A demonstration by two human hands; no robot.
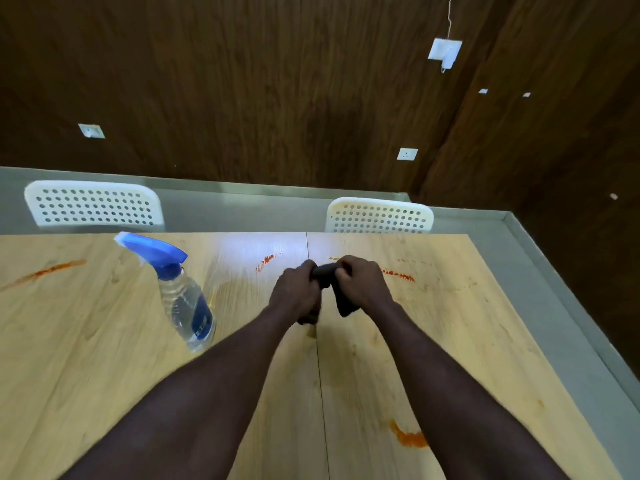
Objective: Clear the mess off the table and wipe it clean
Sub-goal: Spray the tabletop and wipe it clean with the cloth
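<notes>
Both hands hold a dark cloth (pixel 327 271) above the middle of the light wooden table (pixel 104 341). My left hand (pixel 296 289) grips one end of it and my right hand (pixel 360 284) grips the other, with a dark fold hanging below the right hand. Red-orange smears mark the table: one at far left (pixel 48 270), one beyond the hands (pixel 266 262), one to the right of my right hand (pixel 400 274), and one near the front right (pixel 408 438). A clear spray bottle (pixel 185 299) with a blue trigger head stands left of my hands.
Two white perforated chairs stand behind the table's far edge, one at left (pixel 93 206) and one at right (pixel 379 216). A grey floor strip and dark wood walls with white sockets lie beyond. A seam runs down the table's middle.
</notes>
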